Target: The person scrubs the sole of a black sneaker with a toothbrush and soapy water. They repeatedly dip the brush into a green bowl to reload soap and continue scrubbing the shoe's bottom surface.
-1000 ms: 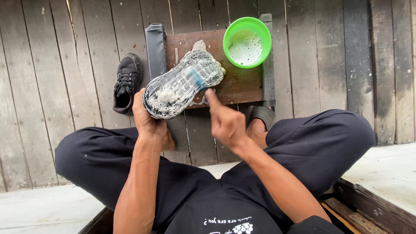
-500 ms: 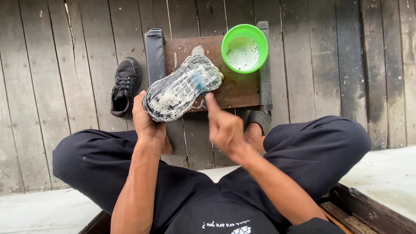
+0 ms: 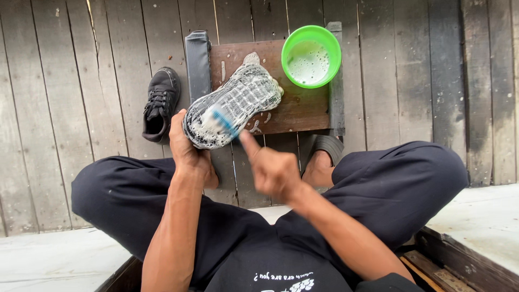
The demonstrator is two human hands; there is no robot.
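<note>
Nearest the camera sits the person, cross-legged in dark trousers and a dark shirt, both forearms reaching toward 12 o'clock; the right hand is blurred, its grip wrapped round the handle of a brush, index finger stretched along it, with the blue-and-white bristle head pressed on the sole of the shoe; the left hand, at 9 o'clock from the right, has its grip closed on the heel end of that shoe, thumb up along the edge, holding it sole-up and tilted; the sole is pale, ridged and covered in foam, its toe end resting on a small brown wooden desk just beyond the hands; a bare foot in a dark sandal shows at 3 o'clock from the right hand, below the desk's near edge; farther off, at 1 o'clock from the shoe, a green bowl of sudsy water stands on the desk's far corner, just beside the toe; at 9 o'clock from the soapy shoe a black shoe lies upright on the weathered plank floor, apart from the desk; streaks of foam mark the desk top.
</note>
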